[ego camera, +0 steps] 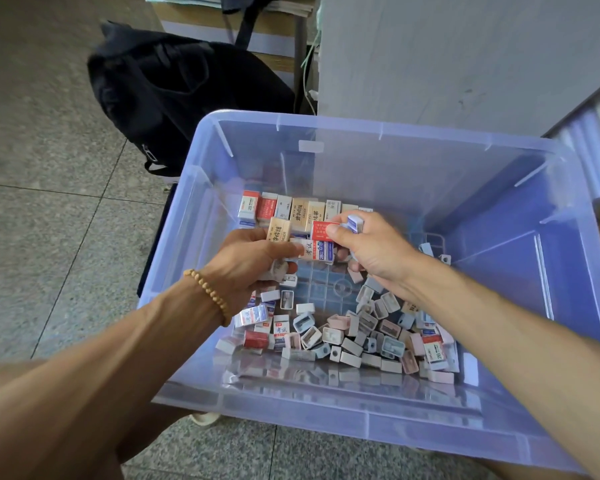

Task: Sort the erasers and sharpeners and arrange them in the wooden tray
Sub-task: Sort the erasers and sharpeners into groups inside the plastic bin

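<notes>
- Left hand (246,261) grips boxed erasers (280,233), tan and white-blue sleeves.
- Right hand (371,247) pinches a red eraser (323,231).
- Pastel sharpeners (364,330) lie heaped along the clear bin's (326,124) near wall.

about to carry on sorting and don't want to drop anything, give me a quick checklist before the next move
1. Left hand grip on its erasers: ok, fingers curled round several.
2. Right hand grip: ok, pinching the red eraser.
3. Row of erasers at the far side of the clear bin: ok, standing side by side.
4. Loose pile near side: not ok, sharpeners and erasers mixed.
5. Wooden tray: cannot tell, not in view.
</notes>
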A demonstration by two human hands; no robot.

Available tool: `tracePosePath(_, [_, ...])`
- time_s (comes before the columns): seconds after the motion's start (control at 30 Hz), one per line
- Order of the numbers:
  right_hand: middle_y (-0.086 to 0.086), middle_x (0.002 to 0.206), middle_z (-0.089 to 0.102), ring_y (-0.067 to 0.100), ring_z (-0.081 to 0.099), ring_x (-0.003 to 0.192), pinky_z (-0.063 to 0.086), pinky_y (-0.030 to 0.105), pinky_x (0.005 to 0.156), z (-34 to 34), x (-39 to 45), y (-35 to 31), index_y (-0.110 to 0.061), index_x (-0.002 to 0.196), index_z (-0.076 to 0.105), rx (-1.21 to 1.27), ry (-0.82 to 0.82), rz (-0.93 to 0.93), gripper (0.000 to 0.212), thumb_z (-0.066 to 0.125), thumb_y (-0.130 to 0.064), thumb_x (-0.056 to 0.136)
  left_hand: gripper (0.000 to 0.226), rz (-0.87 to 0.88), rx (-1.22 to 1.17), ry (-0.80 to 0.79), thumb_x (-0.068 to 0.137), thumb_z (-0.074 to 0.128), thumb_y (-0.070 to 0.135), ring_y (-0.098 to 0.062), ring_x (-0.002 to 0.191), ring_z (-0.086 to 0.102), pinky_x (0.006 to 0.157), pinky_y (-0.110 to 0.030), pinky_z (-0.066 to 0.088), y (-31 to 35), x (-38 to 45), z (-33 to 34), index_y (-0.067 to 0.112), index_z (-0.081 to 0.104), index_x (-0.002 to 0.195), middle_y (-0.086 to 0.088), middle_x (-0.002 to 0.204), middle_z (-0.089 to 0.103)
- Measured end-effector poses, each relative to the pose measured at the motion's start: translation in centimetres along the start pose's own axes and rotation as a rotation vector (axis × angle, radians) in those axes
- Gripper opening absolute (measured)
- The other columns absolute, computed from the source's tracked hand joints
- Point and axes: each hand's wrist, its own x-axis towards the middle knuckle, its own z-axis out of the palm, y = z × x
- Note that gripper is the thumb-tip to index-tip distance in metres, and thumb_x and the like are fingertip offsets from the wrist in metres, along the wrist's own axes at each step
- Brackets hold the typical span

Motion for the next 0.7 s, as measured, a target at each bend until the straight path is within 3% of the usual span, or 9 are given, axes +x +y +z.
tracePosePath(0.13, [0.019,0.1,0.074,0.003,0.04,0.044,0.031,0.015,0.038,-0.5,-0.4,-0.3,-0.01,0.114,0.064,0.035,0.034,0.03,0.02,0.066,-0.016,0.095,0.018,0.02,-0.003,0.023,0.083,0.075,0.007,-0.016,0.065,0.067,0.058,-0.031,0.05,0.0,0.1,0.0,0.004,0.07,0.099,-0.01,0.087,0.075])
tracePosePath(0.27, [0.019,0.086,0.071,0.005,0.034,0.04,0.027,0.017,0.037,-1.3,-0.8,-0.7,-0.013,0.11,0.072,-0.059,-0.126,0.024,0.026,0.076,-0.016,0.085,0.014,0.04,-0.051,0.037,0.084,0.073,0.007,-0.015,0.065,0.066,0.063,-0.031,0.05,0.2,0.0,0.2,0.006,0.07,0.098,-0.007,0.08,0.075])
tracePosePath(0.37, [0.019,0.086,0.071,0.003,0.04,0.039,0.03,0.018,0.04,-1.1,-0.6,-0.5,-0.01,0.1,0.073,-0.114,-0.117,0.023,0.026,0.083,-0.017,0.078,0.014,0.034,-0.082,0.012,0.083,0.073,0.008,-0.013,0.063,0.067,0.064,-0.029,0.049,0.5,-0.1,0.5,0.006,0.069,0.096,-0.008,0.083,0.076])
tracePosePath(0.5, [0.031,0.099,0.068,0.007,0.04,0.044,0.032,0.021,0.042,-0.8,-0.4,-0.4,-0.003,0.101,0.068,-0.127,-0.131,0.036,0.032,0.083,-0.015,0.076,0.011,0.026,-0.093,-0.016,0.083,0.073,0.011,-0.013,0.06,0.068,0.061,-0.028,0.051,0.6,-0.4,0.7,0.007,0.069,0.093,-0.009,0.086,0.076])
tracePosePath(0.63, [0.011,0.086,0.074,0.007,0.064,0.059,0.051,0.026,0.056,-0.4,0.5,-0.4,-0.007,0.101,0.07,-0.061,-0.019,0.035,0.031,0.085,-0.014,0.075,0.024,0.009,0.011,0.054,0.09,0.068,0.025,-0.017,0.06,0.067,0.06,-0.033,0.054,0.2,-0.7,0.0,0.003,0.067,0.1,-0.01,0.087,0.072])
tracePosePath(0.7, [0.004,0.084,0.073,-0.001,0.06,0.05,0.047,0.018,0.046,0.4,1.7,-0.6,-0.01,0.1,0.07,-0.01,0.094,0.053,0.027,0.084,-0.015,0.078,0.028,-0.036,0.063,0.081,0.092,0.066,0.028,-0.018,0.06,0.068,0.059,-0.033,0.057,-0.1,-1.2,-0.7,0.002,0.064,0.103,-0.012,0.087,0.072])
